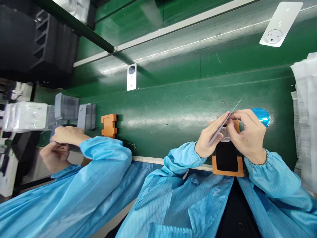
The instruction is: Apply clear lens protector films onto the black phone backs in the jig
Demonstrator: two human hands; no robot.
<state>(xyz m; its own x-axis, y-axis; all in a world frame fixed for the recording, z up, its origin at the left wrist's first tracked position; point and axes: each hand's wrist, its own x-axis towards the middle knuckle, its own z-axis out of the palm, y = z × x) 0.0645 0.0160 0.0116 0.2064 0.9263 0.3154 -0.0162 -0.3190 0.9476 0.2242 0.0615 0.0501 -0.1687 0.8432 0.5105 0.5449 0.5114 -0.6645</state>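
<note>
My left hand [210, 138] grips a thin pale grey panel [218, 133], tilted and seen almost edge-on. At the panel's upper end my right hand [250, 137] is closed, with thumb and forefinger pinched at its edge. A fine pale strip [237, 104] sticks out beyond the fingertips; whether it is part of the panel I cannot tell. Right under both hands an orange fixture [228, 172] lies at the table's front edge, bearing a black rounded plate [226, 157]. A shiny clear patch shows at the plate's upper end, partly hidden by my fingers.
A blue shiny disc-like item [262, 116] lies behind my right hand. White panels with round rings lie farther back, one in the middle [131, 82] and one at right [284, 19]. Left are another orange fixture [109, 125], stacked grey panels [66, 107] and a co-worker's hands [68, 135].
</note>
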